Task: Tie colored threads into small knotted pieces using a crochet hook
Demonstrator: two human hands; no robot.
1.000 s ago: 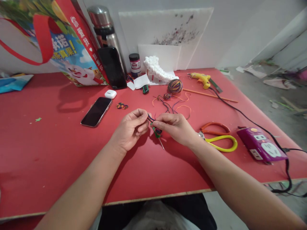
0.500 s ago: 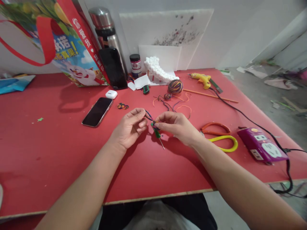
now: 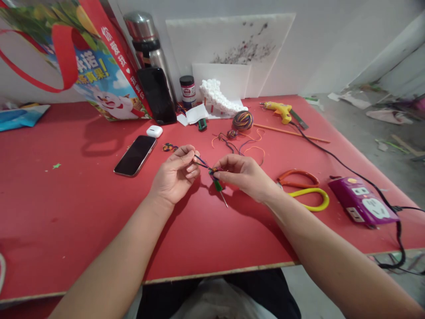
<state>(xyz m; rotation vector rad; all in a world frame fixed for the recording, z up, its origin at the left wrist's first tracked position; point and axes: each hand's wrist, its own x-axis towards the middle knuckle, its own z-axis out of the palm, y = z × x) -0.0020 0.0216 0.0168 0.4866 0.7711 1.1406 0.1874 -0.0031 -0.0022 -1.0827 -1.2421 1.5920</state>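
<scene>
Pinched in my left hand [image 3: 175,173] is a dark multicoloured cord [image 3: 201,162], drawn tight toward the other hand. My right hand [image 3: 244,175] is closed over a small knotted cord piece beside a green-handled tool [image 3: 218,185] with a thin metal shaft, like a small screwdriver. Its shaft points down toward the table's front; whether the fingers grip the handle too, I cannot tell. Behind my hands, loose coloured strands [image 3: 229,144] trail from a multicoloured yarn ball [image 3: 243,120]. A small heap of knotted cord [image 3: 168,147] lies beyond my left hand.
Scissors with red and yellow handles [image 3: 310,199] lie right of my right hand, near a purple power strip [image 3: 365,201]. A yellow glue gun [image 3: 279,110] and a wooden stick [image 3: 292,133] are behind. A phone [image 3: 135,155] and white earphone case [image 3: 154,131] lie left.
My left hand has moved slightly left, drawing a longer stretch of cord out from my right hand. My right hand and the green-handled tool have barely moved.
</scene>
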